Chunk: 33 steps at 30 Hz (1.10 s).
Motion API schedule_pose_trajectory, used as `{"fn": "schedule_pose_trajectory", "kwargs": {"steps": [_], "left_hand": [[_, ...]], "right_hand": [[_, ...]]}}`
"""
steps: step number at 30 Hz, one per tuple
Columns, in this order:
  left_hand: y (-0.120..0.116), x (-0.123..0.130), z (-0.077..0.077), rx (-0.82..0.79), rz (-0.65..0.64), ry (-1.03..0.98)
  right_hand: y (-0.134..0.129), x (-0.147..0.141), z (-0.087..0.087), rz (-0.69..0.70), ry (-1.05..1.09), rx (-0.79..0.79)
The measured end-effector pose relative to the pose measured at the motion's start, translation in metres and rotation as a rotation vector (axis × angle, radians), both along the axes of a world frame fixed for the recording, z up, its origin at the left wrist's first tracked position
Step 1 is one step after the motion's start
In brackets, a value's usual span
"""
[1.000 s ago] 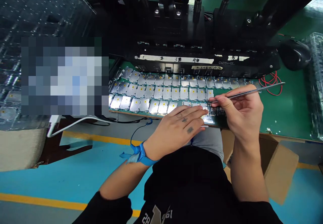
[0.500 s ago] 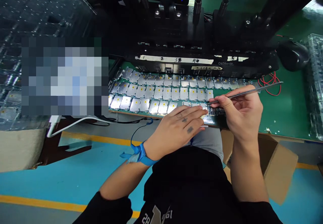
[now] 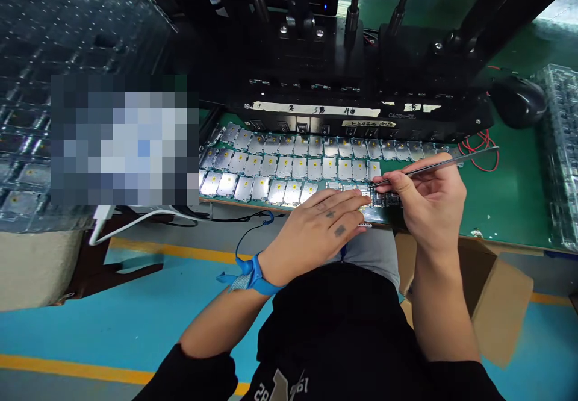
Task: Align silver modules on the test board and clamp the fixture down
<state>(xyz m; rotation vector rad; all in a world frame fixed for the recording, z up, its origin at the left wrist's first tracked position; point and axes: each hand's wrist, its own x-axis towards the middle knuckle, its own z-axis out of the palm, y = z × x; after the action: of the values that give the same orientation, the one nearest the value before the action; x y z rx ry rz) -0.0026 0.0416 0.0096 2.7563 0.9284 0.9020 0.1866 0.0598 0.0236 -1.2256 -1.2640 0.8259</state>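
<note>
Observed on green bench (image 3: 510, 208): right hand (image 3: 424, 199) in clenched grip on steel tweezers (image 3: 433, 167), tips at circuit board (image 3: 388, 199) beside rows of silver modules (image 3: 289, 169); left hand (image 3: 323, 217) released, lying flat across board edge.

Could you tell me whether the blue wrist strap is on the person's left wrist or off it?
On: the blue wrist strap circles the left wrist, just behind the left hand.

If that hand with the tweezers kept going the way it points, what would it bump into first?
The right hand and its tweezers would probably meet the left hand's fingertips first, though depth is hard to judge from this view.
</note>
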Motion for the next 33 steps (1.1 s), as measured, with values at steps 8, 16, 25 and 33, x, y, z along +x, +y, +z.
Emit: {"fn": "schedule_pose_trajectory", "kwargs": {"steps": [8,16,25,33], "left_hand": [[0.001,0.000,-0.002,-0.004,-0.003,0.001],[0.000,-0.008,-0.002,-0.110,-0.077,-0.176],[-0.017,-0.007,0.019,-0.213,-0.017,-0.441],[-0.023,0.000,0.025,-0.196,0.019,-0.413]], "right_hand": [[0.002,0.003,-0.004,0.012,-0.007,0.020],[-0.016,-0.008,0.006,-0.096,0.137,0.337],[-0.062,-0.016,0.017,-0.044,0.251,0.462],[-0.068,-0.015,0.016,-0.087,0.260,0.311]]}}
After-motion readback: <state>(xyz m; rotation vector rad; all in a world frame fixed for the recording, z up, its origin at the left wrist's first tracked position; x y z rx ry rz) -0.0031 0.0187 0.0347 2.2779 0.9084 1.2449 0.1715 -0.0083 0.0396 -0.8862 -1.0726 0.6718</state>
